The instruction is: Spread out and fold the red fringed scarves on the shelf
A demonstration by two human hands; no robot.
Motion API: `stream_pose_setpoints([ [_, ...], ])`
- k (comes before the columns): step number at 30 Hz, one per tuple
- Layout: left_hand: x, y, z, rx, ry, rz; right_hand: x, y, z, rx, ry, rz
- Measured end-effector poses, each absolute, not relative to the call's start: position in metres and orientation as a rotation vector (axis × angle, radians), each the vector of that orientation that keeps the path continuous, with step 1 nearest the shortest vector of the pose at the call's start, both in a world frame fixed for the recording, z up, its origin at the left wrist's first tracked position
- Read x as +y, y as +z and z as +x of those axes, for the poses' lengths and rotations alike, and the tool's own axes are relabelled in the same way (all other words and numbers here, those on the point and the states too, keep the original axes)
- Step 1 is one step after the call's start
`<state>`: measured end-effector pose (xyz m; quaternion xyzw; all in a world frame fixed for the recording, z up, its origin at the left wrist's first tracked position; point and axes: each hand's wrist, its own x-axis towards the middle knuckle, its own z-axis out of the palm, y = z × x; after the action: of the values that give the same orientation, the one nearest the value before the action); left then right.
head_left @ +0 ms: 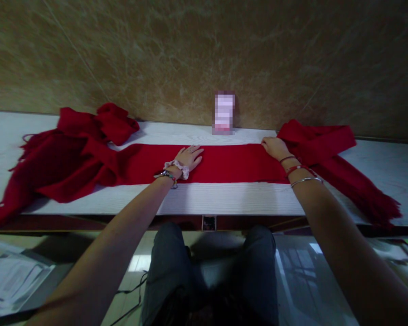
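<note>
A long red scarf point(231, 163) with fringed ends stretches across a narrow white table, its middle stretch flat and smooth. Palm down on that flat stretch lies my left hand point(189, 157), fingers spread and nothing held. My right hand point(275, 147) is closed at the scarf's far edge, toward the right, with its fingers curled round the cloth; the fingertips are partly hidden. To the left the scarf bunches into loose folds, and its fringe hangs near the table's front edge. Beyond my right hand another part folds over and trails off to a fringed end.
The white tabletop point(224, 197) runs along a brown marbled wall point(177, 59). A blurred-out pinkish rectangular object point(223, 113) stands against the wall. Below the table are my knees, a dark cable point(138, 290) on the floor and a clear container point(17, 280) at the lower left.
</note>
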<state>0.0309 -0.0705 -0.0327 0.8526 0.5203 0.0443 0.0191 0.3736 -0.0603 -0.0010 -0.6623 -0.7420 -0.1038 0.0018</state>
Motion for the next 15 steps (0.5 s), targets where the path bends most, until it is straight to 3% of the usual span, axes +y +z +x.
stream_pose_setpoints([
  [15, -0.060, -0.036, 0.031, 1.716, 0.173, 2.608, -0.058, -0.015, 0.370, -2.236, -0.319, -1.971],
])
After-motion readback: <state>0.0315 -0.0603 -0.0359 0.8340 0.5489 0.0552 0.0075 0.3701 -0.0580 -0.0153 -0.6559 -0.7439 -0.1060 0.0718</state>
